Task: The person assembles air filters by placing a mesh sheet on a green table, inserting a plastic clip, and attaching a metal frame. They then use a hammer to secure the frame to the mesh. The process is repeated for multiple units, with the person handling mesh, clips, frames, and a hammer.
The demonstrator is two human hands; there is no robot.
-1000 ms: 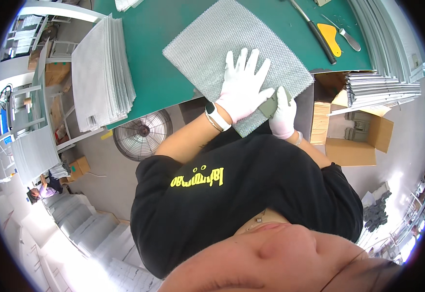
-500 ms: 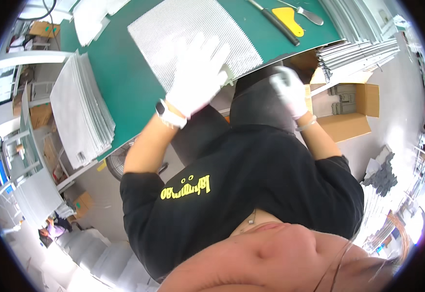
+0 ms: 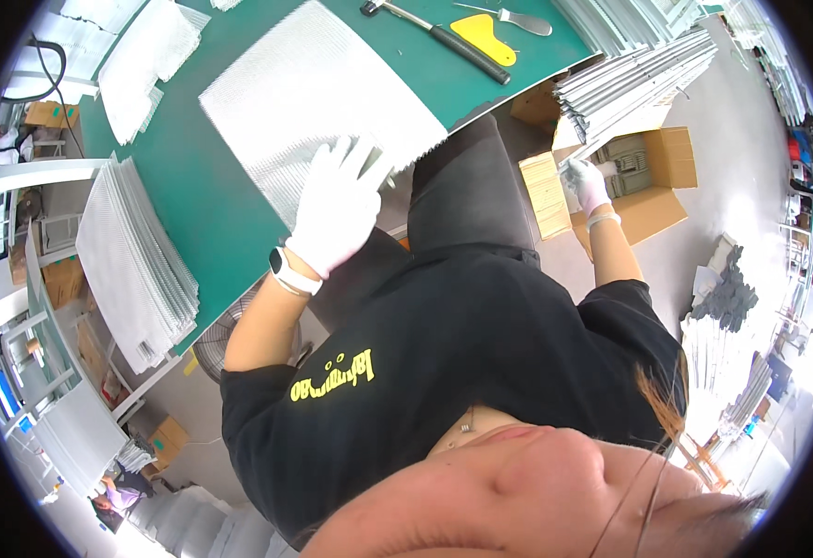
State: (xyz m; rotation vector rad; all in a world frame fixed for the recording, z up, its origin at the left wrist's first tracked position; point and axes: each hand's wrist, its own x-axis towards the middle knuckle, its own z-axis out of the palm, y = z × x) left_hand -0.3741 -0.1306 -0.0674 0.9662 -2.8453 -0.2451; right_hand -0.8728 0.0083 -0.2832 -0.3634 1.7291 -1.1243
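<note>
A pale, finely ribbed mesh sheet (image 3: pixel 323 84) lies on the green table top (image 3: pixel 220 195). My left hand (image 3: pixel 339 200), in a white glove, rests at the sheet's near edge with its fingers spread. To the right, beside the table, my gloved right hand (image 3: pixel 587 184) is over the near left side of an open cardboard box (image 3: pixel 644 219). Grey parts (image 3: pixel 628 158) lie inside that box. The fingers of my right hand are small and partly hidden, so whether they hold anything does not show.
A hammer (image 3: pixel 467 51), a yellow scraper (image 3: pixel 484 39) and a light-handled tool (image 3: pixel 525 20) lie at the far right of the table. Stacked sheets (image 3: pixel 137 265) stand at its left edge. Grey metal strips (image 3: pixel 634 84) jut out above the box.
My right hand has moved right, from the table edge to the cardboard box. My left hand has drawn nearer to me over the sheet. The whole view has shifted slightly.
</note>
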